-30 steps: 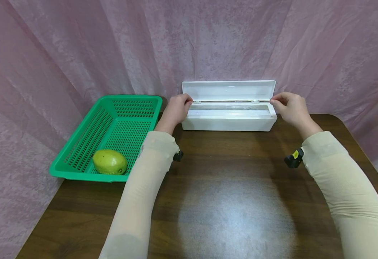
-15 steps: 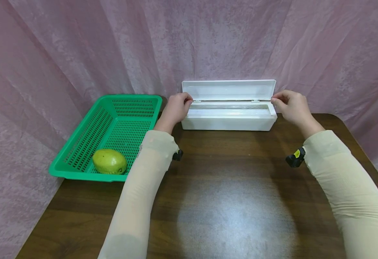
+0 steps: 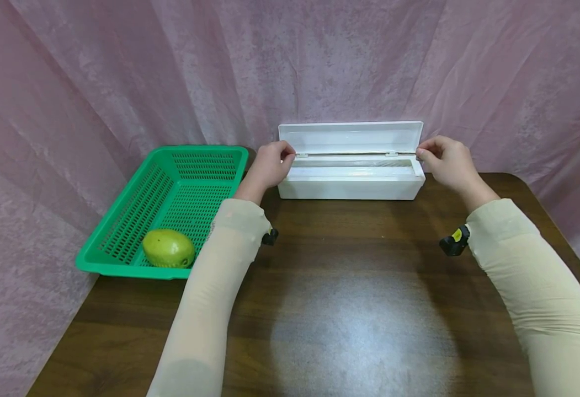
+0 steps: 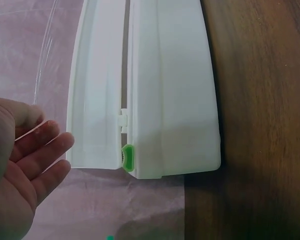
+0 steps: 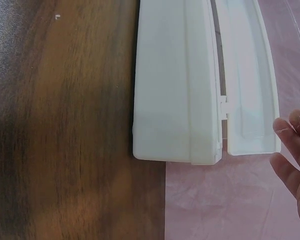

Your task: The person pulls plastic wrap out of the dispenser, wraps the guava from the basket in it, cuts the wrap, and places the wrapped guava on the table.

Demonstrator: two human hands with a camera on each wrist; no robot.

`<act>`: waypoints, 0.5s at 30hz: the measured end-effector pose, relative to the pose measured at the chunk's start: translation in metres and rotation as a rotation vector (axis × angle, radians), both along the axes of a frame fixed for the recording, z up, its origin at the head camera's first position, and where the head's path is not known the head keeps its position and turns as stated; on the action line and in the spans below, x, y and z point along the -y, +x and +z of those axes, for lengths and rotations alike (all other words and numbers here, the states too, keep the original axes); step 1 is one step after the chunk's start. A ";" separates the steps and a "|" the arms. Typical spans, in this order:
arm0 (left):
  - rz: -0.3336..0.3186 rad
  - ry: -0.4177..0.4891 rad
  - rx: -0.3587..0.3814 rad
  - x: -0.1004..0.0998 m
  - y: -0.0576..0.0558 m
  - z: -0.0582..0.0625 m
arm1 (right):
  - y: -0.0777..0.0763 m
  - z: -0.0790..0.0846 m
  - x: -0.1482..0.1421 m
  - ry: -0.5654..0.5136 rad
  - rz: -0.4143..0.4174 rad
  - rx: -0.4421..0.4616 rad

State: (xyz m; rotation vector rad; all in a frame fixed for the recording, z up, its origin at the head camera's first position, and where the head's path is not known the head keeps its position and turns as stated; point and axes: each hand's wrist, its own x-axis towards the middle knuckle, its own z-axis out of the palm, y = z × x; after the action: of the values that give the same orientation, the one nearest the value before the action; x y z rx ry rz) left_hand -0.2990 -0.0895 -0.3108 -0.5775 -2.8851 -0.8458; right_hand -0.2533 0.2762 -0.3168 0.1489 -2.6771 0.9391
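A white cling film dispenser sits at the back of the table, its lid raised on hinges and a film roll inside. My left hand is at the dispenser's left end, thumb and forefinger pinching the edge of clear cling film. At the right end, my right hand pinches the film's other corner, thumb against forefinger. The film's edge also shows faintly in the right wrist view, where the hand is partly cut off. A green slider marks the dispenser's left end.
Left of my left forearm stands a green plastic basket, with a green-yellow mango-like fruit in its near corner. A pink curtain hangs close behind the dispenser. The brown wooden table stretches in front.
My right hand has shifted very slightly up and to the right, still pinching the film. The left hand, dispenser and basket stay nearly the same.
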 end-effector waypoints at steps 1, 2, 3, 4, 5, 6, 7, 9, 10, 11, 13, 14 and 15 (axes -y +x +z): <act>0.000 -0.001 0.001 0.000 0.000 0.000 | 0.000 0.000 0.000 -0.001 0.002 -0.001; -0.001 0.002 0.005 0.000 0.000 0.001 | 0.000 0.000 0.000 -0.002 0.002 -0.002; -0.001 0.003 0.008 0.000 -0.001 0.001 | 0.000 0.001 0.000 -0.005 0.003 -0.001; -0.001 0.002 0.011 0.000 -0.001 0.001 | 0.000 0.001 0.000 -0.009 0.004 0.001; -0.001 0.004 0.015 0.000 -0.001 0.001 | 0.001 0.001 0.000 -0.013 0.005 0.004; -0.001 0.004 0.019 0.000 -0.002 0.001 | 0.001 0.002 0.001 -0.017 0.006 0.009; 0.001 0.006 0.025 0.000 -0.002 0.001 | 0.001 0.002 0.001 -0.021 0.007 0.014; 0.004 0.010 0.031 0.000 -0.002 0.001 | 0.002 0.002 0.001 -0.028 0.011 0.023; 0.006 0.010 0.032 0.000 -0.003 0.001 | 0.002 0.002 0.001 -0.030 0.013 0.027; 0.007 0.011 0.031 0.000 -0.003 0.001 | 0.002 0.002 0.001 -0.030 0.014 0.032; 0.009 0.011 0.026 0.000 -0.003 0.001 | 0.002 0.002 0.000 -0.036 0.016 0.040; 0.009 0.012 0.022 0.000 -0.003 0.001 | 0.002 0.002 0.000 -0.039 0.016 0.043; 0.008 0.011 0.020 0.000 -0.002 0.001 | 0.002 0.002 0.000 -0.042 0.017 0.047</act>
State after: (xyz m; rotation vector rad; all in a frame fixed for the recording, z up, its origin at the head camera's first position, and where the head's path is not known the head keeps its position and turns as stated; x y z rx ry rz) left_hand -0.3015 -0.0897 -0.3093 -0.5587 -2.8968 -0.8707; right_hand -0.2512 0.2760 -0.3148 0.1426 -2.7004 1.0160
